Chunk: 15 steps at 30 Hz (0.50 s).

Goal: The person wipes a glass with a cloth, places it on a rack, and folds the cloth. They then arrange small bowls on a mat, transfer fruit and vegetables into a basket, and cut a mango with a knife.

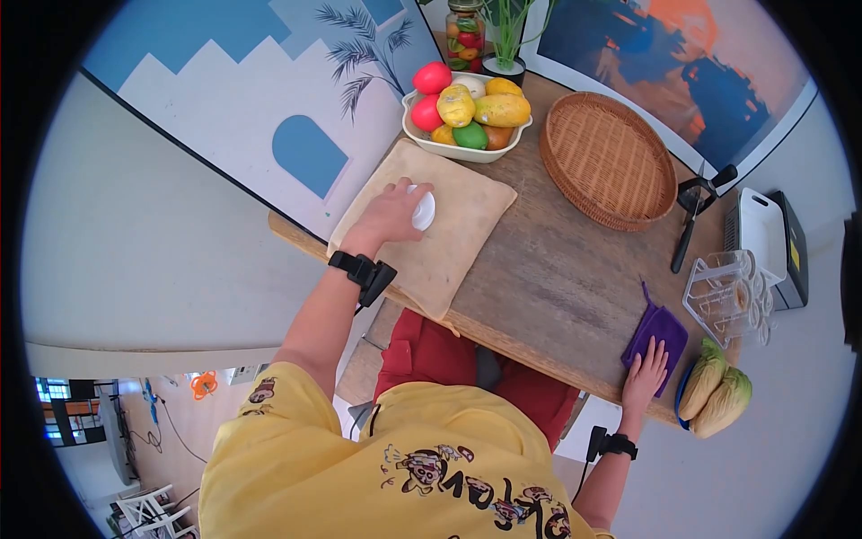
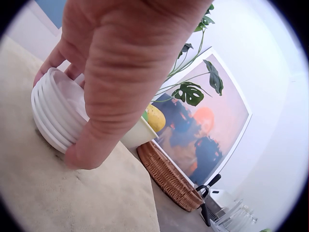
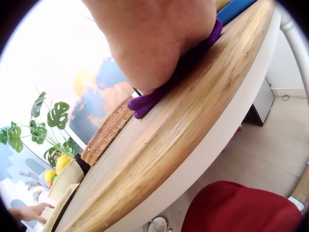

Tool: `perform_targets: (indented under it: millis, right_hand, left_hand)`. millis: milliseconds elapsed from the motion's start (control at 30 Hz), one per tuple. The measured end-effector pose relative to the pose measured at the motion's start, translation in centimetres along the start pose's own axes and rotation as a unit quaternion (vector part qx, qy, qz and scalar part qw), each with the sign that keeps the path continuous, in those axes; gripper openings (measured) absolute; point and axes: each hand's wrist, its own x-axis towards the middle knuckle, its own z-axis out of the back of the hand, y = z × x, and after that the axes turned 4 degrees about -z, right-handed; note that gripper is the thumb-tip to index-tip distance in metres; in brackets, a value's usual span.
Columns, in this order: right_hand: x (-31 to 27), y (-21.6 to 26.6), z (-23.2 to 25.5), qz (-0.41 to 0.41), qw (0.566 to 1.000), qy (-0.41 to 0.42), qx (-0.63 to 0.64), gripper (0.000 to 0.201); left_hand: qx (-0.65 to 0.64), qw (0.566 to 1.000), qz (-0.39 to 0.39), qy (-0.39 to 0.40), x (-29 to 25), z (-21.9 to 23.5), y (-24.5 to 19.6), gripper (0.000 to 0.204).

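On the beige cushion-like pad [image 1: 453, 220] at the table's left, my left hand [image 1: 391, 214] grips a stack of small white dishes [image 1: 424, 212]. The left wrist view shows several dishes [image 2: 50, 113] nested together, their rims side by side, with the thumb at the near edge and fingers round the far side. At the right end of the table, my right hand [image 1: 645, 373] rests flat on a folded purple cloth [image 1: 663, 331], fingers straight. The right wrist view shows the folded edge of the cloth [image 3: 145, 102] under the palm.
Behind the pad stands a cream bowl [image 1: 467, 153] of fruit. A round wicker tray [image 1: 611, 157], a knife [image 1: 684, 242], a rack of glasses [image 1: 732, 292] and a white bin [image 1: 763, 229] line the back and right. Cabbages [image 1: 718, 395] lie in a blue dish beside my right hand.
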Motion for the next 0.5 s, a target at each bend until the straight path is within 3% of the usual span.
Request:
perform_targets:
  millis: [233, 500]
  right_hand:
    - [-0.1, 0.2, 0.2, -0.006, 1.000, 0.001, -0.001, 0.051]
    - [-0.2, 0.3, 0.0, -0.002, 1.000, -0.014, -0.001, 0.050]
  left_hand:
    - [0.002, 0.999, -0.032, -0.018, 0.3, 0.4, -0.8, 0.082]
    - [-0.059, 0.979, -0.188, -0.046, 2.4, -1.2, -9.8, 0.078]
